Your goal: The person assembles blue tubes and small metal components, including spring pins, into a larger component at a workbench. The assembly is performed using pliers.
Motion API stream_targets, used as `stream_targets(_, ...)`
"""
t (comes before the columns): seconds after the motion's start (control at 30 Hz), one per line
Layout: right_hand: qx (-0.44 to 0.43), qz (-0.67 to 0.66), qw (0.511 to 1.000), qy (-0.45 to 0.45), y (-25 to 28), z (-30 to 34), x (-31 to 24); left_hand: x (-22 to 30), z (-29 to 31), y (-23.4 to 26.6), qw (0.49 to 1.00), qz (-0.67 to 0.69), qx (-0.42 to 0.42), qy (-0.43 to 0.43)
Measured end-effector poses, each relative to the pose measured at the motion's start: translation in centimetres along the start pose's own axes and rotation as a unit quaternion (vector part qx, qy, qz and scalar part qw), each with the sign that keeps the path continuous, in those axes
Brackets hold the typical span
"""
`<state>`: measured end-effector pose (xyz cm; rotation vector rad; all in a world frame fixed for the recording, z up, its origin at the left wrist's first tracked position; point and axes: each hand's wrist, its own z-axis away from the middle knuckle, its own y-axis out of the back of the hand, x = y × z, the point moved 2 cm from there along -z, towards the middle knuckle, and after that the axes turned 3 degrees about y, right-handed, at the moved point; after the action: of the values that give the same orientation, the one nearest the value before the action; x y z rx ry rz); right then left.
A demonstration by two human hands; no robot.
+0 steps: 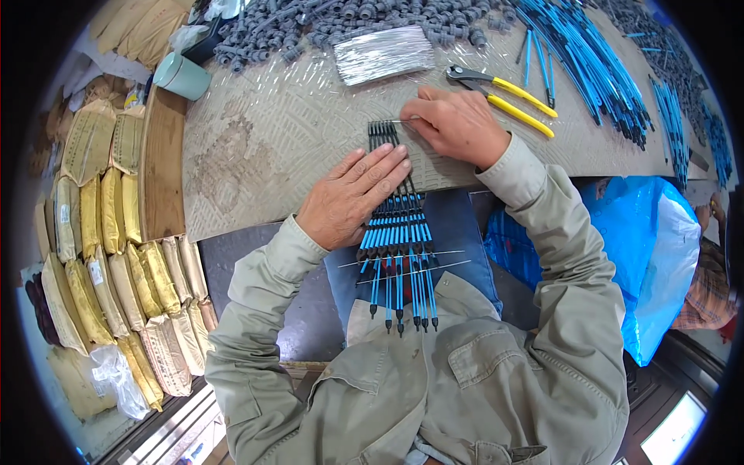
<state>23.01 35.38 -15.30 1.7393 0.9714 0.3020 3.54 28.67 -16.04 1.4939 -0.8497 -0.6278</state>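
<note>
resting flat, fingers extended, left hand [349, 194] partly covers slim blue-and-black rods [397, 232] fanned from the grey, stained worktop [287, 170] over the lap; right hand [457, 128] pinches a thin silvery wire [397, 121] at their far black ends, yellow-handled pliers [524, 95] near.

Room over tabletop [287, 167] left of left hand [355, 194]; pliers [514, 112], wire bundle [384, 56] block far side

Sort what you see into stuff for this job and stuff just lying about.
Apparently for the job:
Blue rods, under the left hand
Wire stack
Pliers
Rod pile

Apparently just lying about:
Cup
Grey fittings
Packs
Blue bag
</note>
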Motion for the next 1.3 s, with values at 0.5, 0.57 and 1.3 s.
stream_targets(0.5,0.009,-0.014,1.000,-0.014,-1.3,-0.5,-2.0,-0.1,2.1,-0.1,1.000,0.015,0.013,-0.019)
stream_targets(0.57,0.009,-0.009,1.000,-0.021,-1.6,-0.5,-2.8,-0.1,2.4,0.0,0.999,0.012,0.003,-0.032)
stream_targets(1.3,0.053,-0.311,0.949,-0.018,11.3,5.6,-12.7,3.0,5.8,0.9,0.991,0.081,0.089,-0.049)
